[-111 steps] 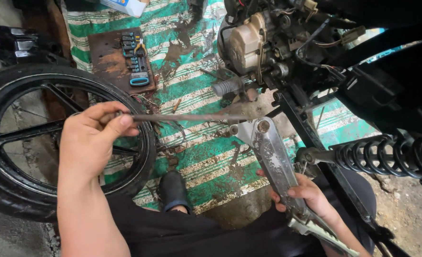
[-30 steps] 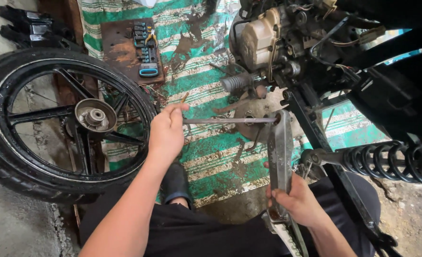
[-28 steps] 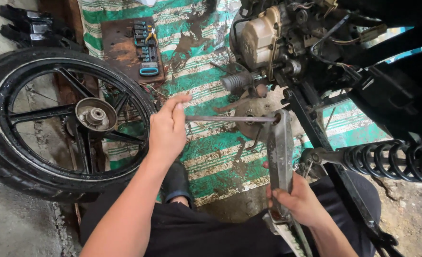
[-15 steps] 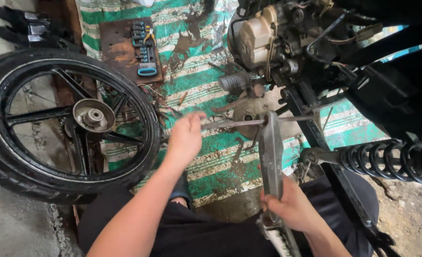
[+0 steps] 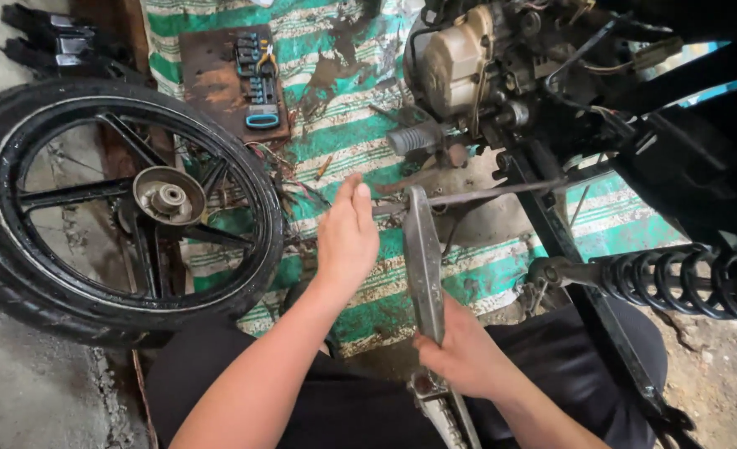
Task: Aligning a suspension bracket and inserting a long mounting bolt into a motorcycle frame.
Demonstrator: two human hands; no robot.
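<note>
Grey metal swingarm [image 5: 423, 266], long and grimy, runs from near the person's lap up toward the motorcycle frame [image 5: 551, 216]. Right hand [image 5: 465, 359] grips its lower part, fingers clenched around the bar. Upper end of the swingarm sits at the frame's pivot area, where a thin axle rod [image 5: 501, 193] passes crosswise from the arm's top toward the frame.

Left hand [image 5: 347, 237] is released, palm flat, fingers straight and together, just left of the swingarm's upper end; whether it touches the rod's end cannot be told.

Surroundings:
- Engine [image 5: 460, 66] above the swingarm, with a black rubber footpeg [image 5: 414, 138] jutting left.
- Coil shock spring [image 5: 684, 278], black, lying to the right, attached near the frame's lower rail.
- Removed wheel [image 5: 77, 199] with black spokes and a silver hub, lying flat on the ground to the left, well apart from both hands.
- Green-and-white striped mat [image 5: 335, 91] under everything, oil-stained.
- Rusty brown tray [image 5: 219, 83] on the mat at the top, holding a blue rack of sockets [image 5: 256, 79].
- Black plastic parts [image 5: 52, 46] in the top left corner.

Person's legs, in dark trousers, sit beneath both arms.
</note>
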